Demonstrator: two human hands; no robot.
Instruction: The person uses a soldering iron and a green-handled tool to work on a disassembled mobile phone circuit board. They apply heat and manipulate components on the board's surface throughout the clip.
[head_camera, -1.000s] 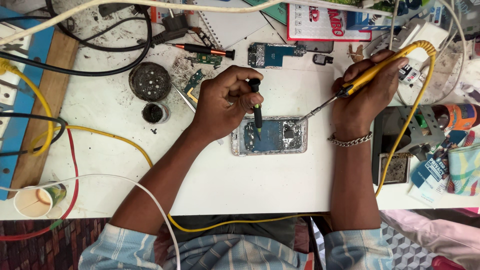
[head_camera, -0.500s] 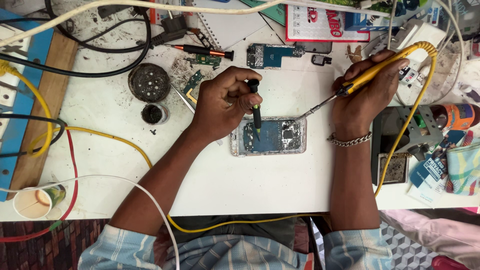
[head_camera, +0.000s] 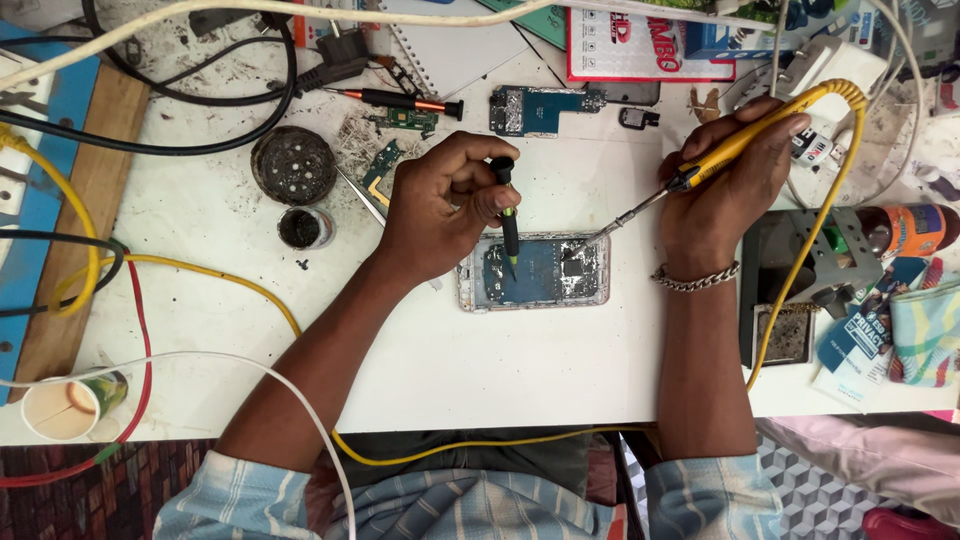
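I see an opened phone flat on the white bench, near its front edge, between both hands. Its long axis runs left to right across the view, open side up.

My left hand is closed around a small screwdriver, held nearly upright, tip down on the phone's blue board left of centre.

My right hand is closed around a yellow soldering iron. The iron slants from upper right to lower left, its metal tip touching the phone's right part. Its yellow cord loops over the hand and runs down past the wrist.

A red and white printed card, rectangular, lies at the far edge above the iron. Small blue and white printed packets lie at the right, beside a grey iron stand. An orange-labelled bottle lies on its side further right.
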